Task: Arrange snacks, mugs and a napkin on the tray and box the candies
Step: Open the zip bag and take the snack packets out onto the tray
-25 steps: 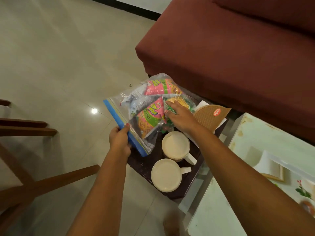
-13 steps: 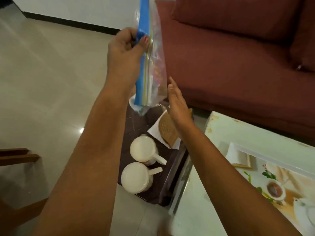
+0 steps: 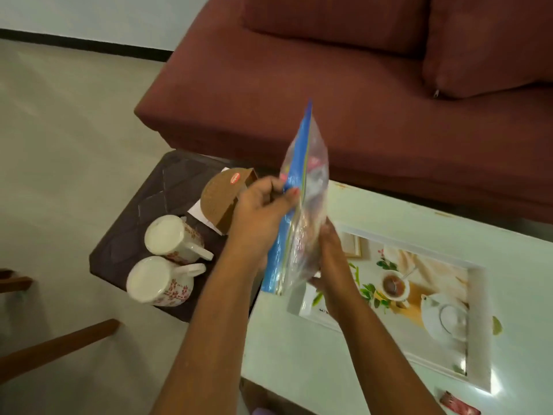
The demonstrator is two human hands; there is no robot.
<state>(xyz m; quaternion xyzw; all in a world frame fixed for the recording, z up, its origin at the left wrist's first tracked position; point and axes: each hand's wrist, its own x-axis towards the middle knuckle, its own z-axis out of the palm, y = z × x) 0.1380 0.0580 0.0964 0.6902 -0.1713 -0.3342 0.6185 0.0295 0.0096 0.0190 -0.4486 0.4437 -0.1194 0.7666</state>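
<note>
My left hand (image 3: 263, 214) pinches the blue zip edge of a clear bag of snack packets (image 3: 308, 193), held upright over the tray's near corner. My right hand (image 3: 330, 265) supports the bag's lower side from the right; its fingers are partly hidden behind the plastic. A white tray (image 3: 478, 324) with a printed tea picture lies on the pale table. Two white flowered mugs (image 3: 170, 238) (image 3: 155, 283) stand upside down on a dark stool (image 3: 140, 223), beside a brown fan-shaped box (image 3: 221, 199) resting on a white napkin (image 3: 199, 209).
A maroon sofa (image 3: 329, 85) runs along the far side. The pale table (image 3: 299, 369) fills the lower right, with a red wrapper (image 3: 457, 405) at its bottom edge. Wooden chair rails (image 3: 57, 345) show at the lower left on the tiled floor.
The bag has come down from high up and moved right, over the tray. My right hand has gone from hanging open beside it to supporting its lower side.
</note>
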